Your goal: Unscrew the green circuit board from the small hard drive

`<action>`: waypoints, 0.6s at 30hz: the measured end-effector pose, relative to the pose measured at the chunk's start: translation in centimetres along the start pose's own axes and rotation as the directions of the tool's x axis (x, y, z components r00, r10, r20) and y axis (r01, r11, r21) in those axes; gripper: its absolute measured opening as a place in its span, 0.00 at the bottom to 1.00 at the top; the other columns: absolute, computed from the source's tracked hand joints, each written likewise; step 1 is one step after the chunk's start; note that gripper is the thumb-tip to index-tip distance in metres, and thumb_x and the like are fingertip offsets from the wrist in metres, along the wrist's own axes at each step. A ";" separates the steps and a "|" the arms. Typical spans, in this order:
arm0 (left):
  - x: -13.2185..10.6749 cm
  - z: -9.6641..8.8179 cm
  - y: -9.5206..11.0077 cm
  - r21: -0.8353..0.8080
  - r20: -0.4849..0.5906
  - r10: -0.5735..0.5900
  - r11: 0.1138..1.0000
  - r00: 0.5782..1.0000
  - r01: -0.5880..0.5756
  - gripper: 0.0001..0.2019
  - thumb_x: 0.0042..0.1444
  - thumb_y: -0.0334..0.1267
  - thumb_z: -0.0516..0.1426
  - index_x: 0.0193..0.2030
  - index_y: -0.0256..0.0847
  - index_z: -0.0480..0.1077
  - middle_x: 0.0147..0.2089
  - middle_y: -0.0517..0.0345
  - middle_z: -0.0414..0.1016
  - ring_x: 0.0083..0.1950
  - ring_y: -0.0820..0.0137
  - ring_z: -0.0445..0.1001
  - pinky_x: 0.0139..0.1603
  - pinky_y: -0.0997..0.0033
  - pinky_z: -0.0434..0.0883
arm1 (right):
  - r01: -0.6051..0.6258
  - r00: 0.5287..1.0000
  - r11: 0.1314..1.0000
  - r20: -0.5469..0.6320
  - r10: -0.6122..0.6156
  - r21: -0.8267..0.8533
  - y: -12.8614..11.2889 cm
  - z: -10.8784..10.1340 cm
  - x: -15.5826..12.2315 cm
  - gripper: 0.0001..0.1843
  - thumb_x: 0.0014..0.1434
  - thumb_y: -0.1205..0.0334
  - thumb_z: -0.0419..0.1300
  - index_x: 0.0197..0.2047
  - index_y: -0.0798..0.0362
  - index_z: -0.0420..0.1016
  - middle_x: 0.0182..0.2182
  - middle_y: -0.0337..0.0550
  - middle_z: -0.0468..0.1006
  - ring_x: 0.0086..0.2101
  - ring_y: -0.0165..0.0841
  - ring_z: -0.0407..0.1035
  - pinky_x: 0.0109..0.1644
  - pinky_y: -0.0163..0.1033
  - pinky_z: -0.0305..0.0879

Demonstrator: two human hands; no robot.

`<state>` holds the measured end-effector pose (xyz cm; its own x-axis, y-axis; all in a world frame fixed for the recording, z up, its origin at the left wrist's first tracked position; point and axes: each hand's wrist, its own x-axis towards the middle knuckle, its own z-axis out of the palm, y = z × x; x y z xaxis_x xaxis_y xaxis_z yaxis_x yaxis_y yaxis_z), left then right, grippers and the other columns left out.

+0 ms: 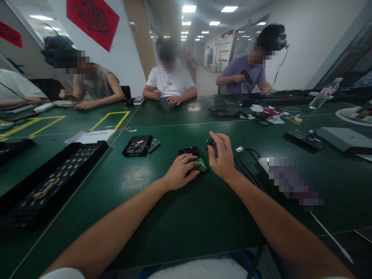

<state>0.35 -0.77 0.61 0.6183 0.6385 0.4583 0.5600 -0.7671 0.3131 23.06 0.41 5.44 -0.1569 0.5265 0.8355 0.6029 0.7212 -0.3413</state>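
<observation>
My left hand (pixel 180 170) rests palm down on a small hard drive with a green circuit board (pixel 198 164), its fingers pressed on top of it, on the dark green table (pixel 174 217). My right hand (pixel 222 155) hovers just right of the drive, with thumb and fingers pinched round the black handle of a small screwdriver (pixel 209 143) held above the drive's far end. A second opened drive (pixel 137 145) with a loose green board (pixel 154 145) lies to the left, beyond reach of both hands.
A long black tray (pixel 49 182) of parts runs along the left. A black cable (pixel 247 162) and a white object lie at right. Further right lie another drive (pixel 303 138) and a grey box (pixel 344 138). Three people sit across the table, working.
</observation>
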 end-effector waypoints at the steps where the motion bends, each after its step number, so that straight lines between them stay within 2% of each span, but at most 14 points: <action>1: 0.0 0.0 0.0 -0.003 0.000 0.000 1.000 1.000 0.000 0.19 0.69 0.47 0.58 0.65 0.52 0.72 0.67 0.50 0.72 0.70 0.51 0.66 0.69 0.40 0.66 | 0.003 1.000 1.000 0.000 -0.003 0.005 0.0 0.0 0.0 0.30 0.71 0.63 0.54 0.74 0.42 0.57 0.58 0.53 0.68 0.58 0.46 0.67 0.60 0.59 0.74; 4: 0.0 0.0 0.0 -0.007 0.002 -0.004 1.000 1.000 0.004 0.19 0.69 0.47 0.58 0.65 0.51 0.72 0.67 0.50 0.71 0.70 0.51 0.65 0.69 0.39 0.66 | 0.000 1.000 1.000 -0.008 0.000 0.015 0.1 0.2 -0.1 0.31 0.69 0.60 0.58 0.73 0.41 0.58 0.58 0.52 0.67 0.58 0.46 0.67 0.58 0.58 0.75; 10: 0.0 0.0 0.0 0.001 0.007 -0.002 1.000 1.000 0.002 0.19 0.69 0.47 0.58 0.64 0.50 0.73 0.67 0.49 0.71 0.70 0.51 0.66 0.69 0.40 0.66 | -0.015 1.000 1.000 -0.015 0.015 0.009 0.3 0.5 -0.2 0.27 0.68 0.60 0.61 0.69 0.38 0.65 0.53 0.49 0.65 0.46 0.39 0.70 0.52 0.52 0.78; 18: 0.0 -0.1 0.1 0.014 0.021 -0.007 1.000 1.000 0.006 0.18 0.70 0.45 0.57 0.65 0.51 0.72 0.66 0.49 0.72 0.70 0.52 0.65 0.69 0.40 0.66 | -0.021 1.000 0.999 0.000 0.021 0.045 0.3 0.4 -0.3 0.33 0.68 0.64 0.57 0.73 0.41 0.56 0.58 0.53 0.66 0.56 0.45 0.68 0.55 0.56 0.78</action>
<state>0.37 -0.89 0.71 0.6260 0.6447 0.4388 0.5714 -0.7621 0.3046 22.94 0.65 4.91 -0.1442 0.5411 0.8285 0.5698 0.7299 -0.3776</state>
